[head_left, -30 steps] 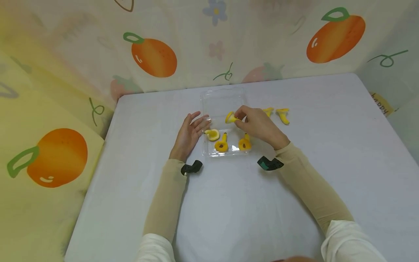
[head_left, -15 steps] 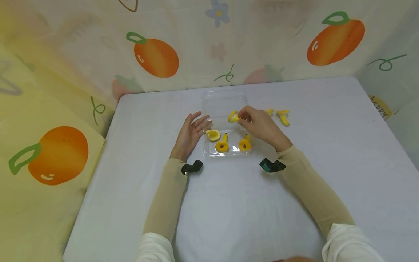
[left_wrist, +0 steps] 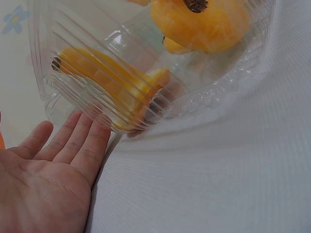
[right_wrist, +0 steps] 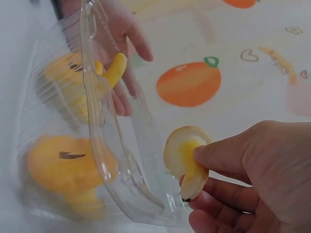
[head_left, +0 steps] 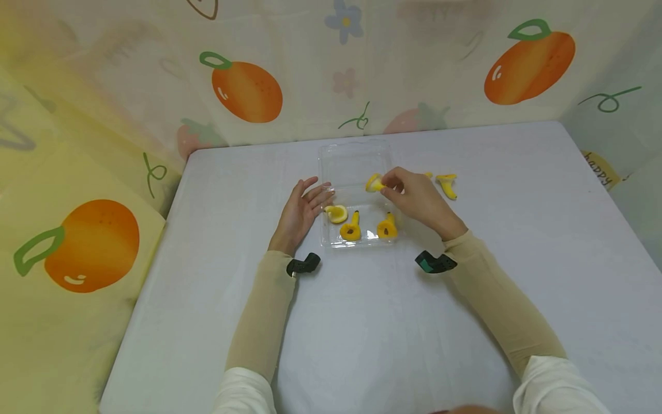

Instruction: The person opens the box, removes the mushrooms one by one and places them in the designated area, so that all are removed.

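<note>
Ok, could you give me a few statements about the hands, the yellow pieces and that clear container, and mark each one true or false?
1. The right hand pinches a yellow mushroom-shaped piece. True.
2. The left hand is at the left side of the clear container. True.
3. Both hands hold a piece. False: only the right hand does; the left hand's fingers are extended.
4. Three pieces lie in the container. True.
5. The container is closed. False: its lid lies open on the far side.
6. No piece lies outside it on the table. False: a loose piece lies to its right.

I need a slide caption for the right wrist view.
Right hand pinching a yellow mushroom near a clear plastic clamshell container.
</note>
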A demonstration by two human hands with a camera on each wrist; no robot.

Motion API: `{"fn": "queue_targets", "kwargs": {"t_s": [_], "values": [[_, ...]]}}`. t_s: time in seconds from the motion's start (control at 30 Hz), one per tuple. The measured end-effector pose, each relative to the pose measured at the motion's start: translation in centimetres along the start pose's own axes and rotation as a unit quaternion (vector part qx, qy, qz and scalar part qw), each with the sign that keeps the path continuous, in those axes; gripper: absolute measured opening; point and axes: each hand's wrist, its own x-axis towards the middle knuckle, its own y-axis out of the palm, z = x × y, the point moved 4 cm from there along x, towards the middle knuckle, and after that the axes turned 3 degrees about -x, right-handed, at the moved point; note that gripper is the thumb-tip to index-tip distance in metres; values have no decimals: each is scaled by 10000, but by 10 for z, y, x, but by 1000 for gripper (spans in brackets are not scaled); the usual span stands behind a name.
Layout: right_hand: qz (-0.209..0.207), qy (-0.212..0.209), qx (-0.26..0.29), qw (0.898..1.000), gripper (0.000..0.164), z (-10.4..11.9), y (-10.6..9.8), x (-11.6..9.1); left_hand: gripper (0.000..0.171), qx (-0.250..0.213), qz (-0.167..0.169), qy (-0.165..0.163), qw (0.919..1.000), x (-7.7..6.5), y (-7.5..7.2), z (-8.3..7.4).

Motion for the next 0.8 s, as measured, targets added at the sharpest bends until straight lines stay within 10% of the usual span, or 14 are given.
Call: {"fn": "queue_targets", "kwargs": {"t_s": [0.8], "values": [[-293, 88, 15, 9995, 27, -18, -9, -5, 64, -22, -10, -12, 10000, 1, -1, 2]]}}
